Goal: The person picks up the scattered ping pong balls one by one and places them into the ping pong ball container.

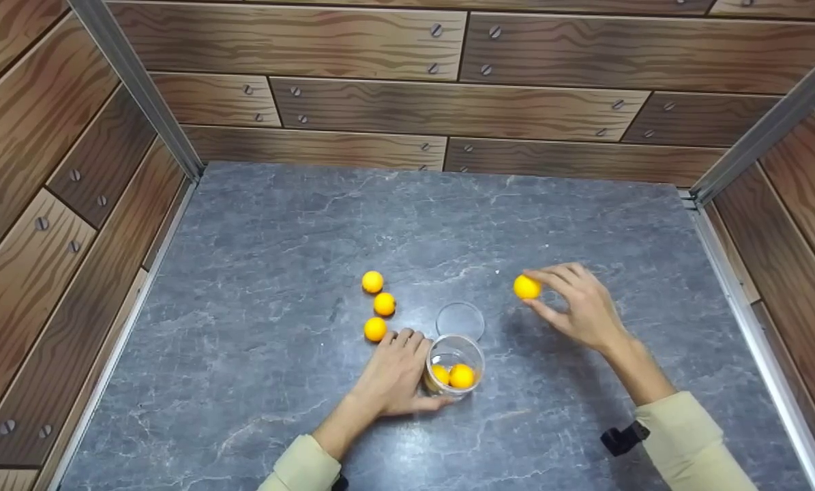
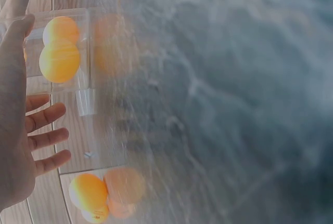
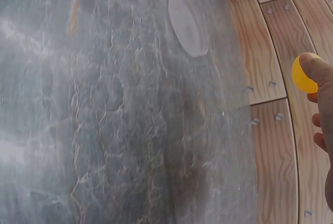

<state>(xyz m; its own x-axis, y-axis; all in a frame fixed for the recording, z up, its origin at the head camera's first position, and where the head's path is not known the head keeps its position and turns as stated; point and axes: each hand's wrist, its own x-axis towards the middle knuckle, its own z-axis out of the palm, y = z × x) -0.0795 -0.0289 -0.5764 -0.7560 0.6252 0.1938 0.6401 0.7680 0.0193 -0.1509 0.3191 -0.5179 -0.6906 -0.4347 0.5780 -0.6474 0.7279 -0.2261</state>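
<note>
My right hand point(image 1: 581, 303) pinches an orange ping-pong ball point(image 1: 527, 287) between thumb and fingertips, raised above the table to the right of a clear jar point(image 1: 456, 349). The right wrist view shows the thumb point(image 3: 316, 69) over this ball. At least two orange balls point(image 1: 462, 376) lie inside the open-topped jar. My left hand point(image 1: 397, 375) rests along the jar's left side, its thumb stretched across the near side and its fingers extended. In the left wrist view those fingers point(image 2: 49, 143) are spread, not curled round the jar.
Three more orange balls point(image 1: 384, 304) lie in a loose column beyond my left fingertips. A clear round lid point(image 1: 460, 319) lies flat just behind the jar. Wood-patterned walls point(image 1: 380, 102) enclose the grey marbled table point(image 1: 277, 273) at the back and sides.
</note>
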